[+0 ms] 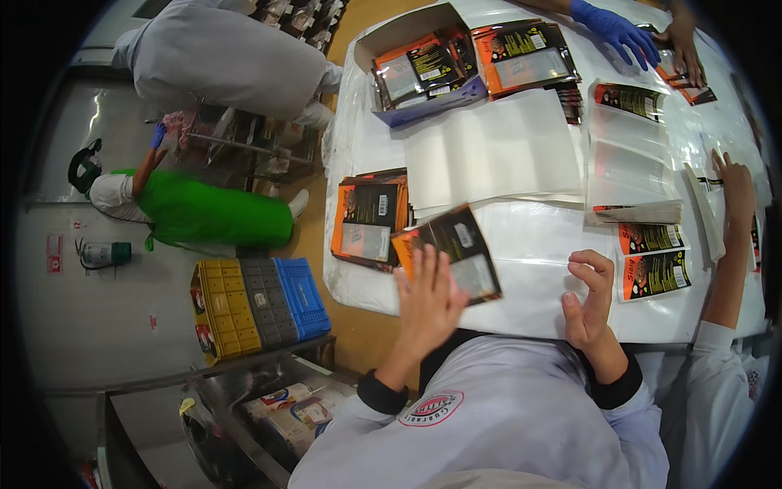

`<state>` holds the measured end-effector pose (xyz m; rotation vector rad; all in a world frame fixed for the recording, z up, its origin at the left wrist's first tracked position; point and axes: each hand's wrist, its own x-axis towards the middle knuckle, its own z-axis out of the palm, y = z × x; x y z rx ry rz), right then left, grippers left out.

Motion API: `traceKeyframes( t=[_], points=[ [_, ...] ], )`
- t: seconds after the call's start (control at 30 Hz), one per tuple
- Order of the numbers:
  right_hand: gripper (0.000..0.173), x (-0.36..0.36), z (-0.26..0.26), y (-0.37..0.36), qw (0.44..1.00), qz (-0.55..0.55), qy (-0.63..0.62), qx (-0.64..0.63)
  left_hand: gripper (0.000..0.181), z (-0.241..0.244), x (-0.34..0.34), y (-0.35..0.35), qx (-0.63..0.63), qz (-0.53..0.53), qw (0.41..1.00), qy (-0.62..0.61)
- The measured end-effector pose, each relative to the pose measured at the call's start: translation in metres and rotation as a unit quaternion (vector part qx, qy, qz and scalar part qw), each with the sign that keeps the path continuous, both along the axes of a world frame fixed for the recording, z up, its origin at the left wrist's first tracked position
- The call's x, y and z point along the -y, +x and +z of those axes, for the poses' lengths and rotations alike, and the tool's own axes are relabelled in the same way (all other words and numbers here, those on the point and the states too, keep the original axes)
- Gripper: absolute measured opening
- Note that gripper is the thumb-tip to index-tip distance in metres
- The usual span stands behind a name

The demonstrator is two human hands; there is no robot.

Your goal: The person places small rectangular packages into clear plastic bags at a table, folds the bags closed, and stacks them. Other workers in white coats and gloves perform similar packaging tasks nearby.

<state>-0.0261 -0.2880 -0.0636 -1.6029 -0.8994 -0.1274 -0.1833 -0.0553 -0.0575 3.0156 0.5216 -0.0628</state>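
My left hand (427,299) lies palm down over the lower left part of a printed orange-and-black plastic pouch (473,257) with a clear window. The pouch sits at a slant, one corner overlapping a stack of similar pouches (366,223) to its left. Its far edge reaches the white paper sheets (495,153). How the fingers grip its underside is hidden. To the right, my right hand (589,299) hovers by the table's near edge, fingers curled and apart, with nothing in it. Beyond it lie printed labels on white backing (654,263).
An open carton (440,101) holds pouches, beside another pouch stack (528,58). A long backing strip (635,153) lies at right. A co-worker's gloved hand (617,33) and another person's bare hand (733,183) work across and beside me. Plastic crates (259,308) stand left of the table.
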Motion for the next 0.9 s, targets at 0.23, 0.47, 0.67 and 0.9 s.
traceKeyframes(
  t=[0.23, 0.47, 0.67, 0.9],
  points=[
    [0.027, 0.016, 0.099, 0.089, 0.974, -0.085, -0.118, 0.173, 0.062, 0.017, 0.059, 0.029, 0.033, -0.16, 0.974, -0.156],
    [0.064, 0.067, 0.017, 0.26, 0.935, -0.266, -0.204, 0.113, 0.025, 0.067, 0.036, 0.151, 0.275, -0.238, 0.9, -0.242],
    [0.089, 0.047, -0.006, 0.244, 0.927, -0.238, -0.291, -0.006, 0.023, 0.037, 0.064, 0.331, 0.297, -0.333, 0.867, -0.222],
    [0.09, 0.044, 0.011, 0.23, 0.918, -0.239, -0.303, -0.089, 0.028, 0.013, 0.067, 0.401, 0.184, -0.364, 0.89, -0.204]
  ],
)
